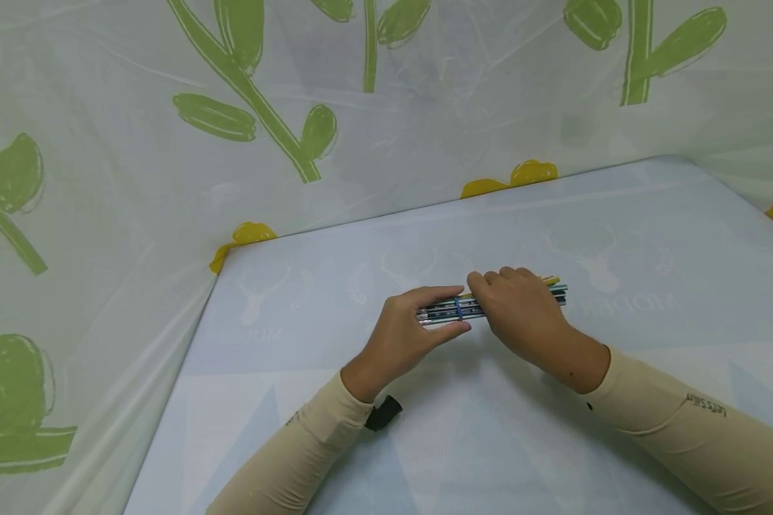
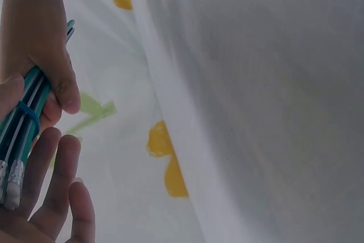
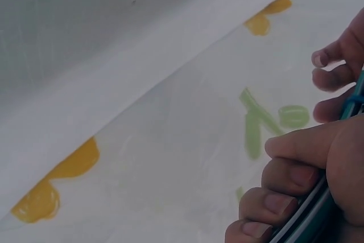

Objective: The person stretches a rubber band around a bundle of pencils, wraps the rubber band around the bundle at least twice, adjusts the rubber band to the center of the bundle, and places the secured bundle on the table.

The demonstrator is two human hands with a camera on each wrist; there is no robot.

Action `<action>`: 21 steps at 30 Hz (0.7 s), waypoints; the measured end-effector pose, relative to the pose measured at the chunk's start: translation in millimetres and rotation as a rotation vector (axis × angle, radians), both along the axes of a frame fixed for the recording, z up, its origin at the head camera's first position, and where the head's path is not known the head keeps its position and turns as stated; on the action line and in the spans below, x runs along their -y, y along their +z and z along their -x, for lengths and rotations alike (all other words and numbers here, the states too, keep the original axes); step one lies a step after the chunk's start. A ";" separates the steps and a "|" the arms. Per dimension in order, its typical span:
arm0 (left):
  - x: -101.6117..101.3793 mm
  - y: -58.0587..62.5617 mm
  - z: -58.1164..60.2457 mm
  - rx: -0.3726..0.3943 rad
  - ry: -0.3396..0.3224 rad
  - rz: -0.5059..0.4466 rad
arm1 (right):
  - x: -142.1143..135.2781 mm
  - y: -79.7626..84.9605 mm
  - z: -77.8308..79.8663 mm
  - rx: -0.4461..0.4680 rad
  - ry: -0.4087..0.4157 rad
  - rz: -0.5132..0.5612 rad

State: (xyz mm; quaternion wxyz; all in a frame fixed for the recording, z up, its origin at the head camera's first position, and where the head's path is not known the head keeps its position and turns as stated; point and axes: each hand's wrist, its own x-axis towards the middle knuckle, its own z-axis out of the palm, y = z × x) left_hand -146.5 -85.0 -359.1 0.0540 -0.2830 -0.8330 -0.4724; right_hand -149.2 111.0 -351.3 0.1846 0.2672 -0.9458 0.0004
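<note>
A bundle of pencils [image 1: 436,312] with a blue rubber band [image 1: 459,308] round it is held up over the table. My right hand [image 1: 520,306] grips the bundle near its middle, fingers curled round it in the right wrist view. Beyond that fist show the far ends of the pencils, one yellow. My left hand [image 1: 401,325] surrounds the eraser end, its fingers extended above and thumb below. In the left wrist view, silvery ferrules and a white eraser [image 2: 12,196] lie over the left palm; the thumb [image 2: 11,92] is beside the band and the other fingers are loosely spread.
The pale table cover [image 1: 522,436] carries faint deer-head prints. Behind it hangs a white curtain [image 1: 425,143] with green leaves and yellow shapes, meeting the table's back edge. A black object [image 1: 383,413] shows beside the left wrist.
</note>
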 end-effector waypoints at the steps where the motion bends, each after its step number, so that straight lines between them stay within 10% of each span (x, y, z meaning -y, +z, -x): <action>1: 0.1 -0.2 0.4 -0.008 -0.001 0.008 | -0.3 0.3 0.4 -0.001 -0.003 0.000; 21: 0.8 -3.8 4.8 0.009 0.015 -0.026 | -3.4 -1.0 7.6 0.031 -0.045 -0.009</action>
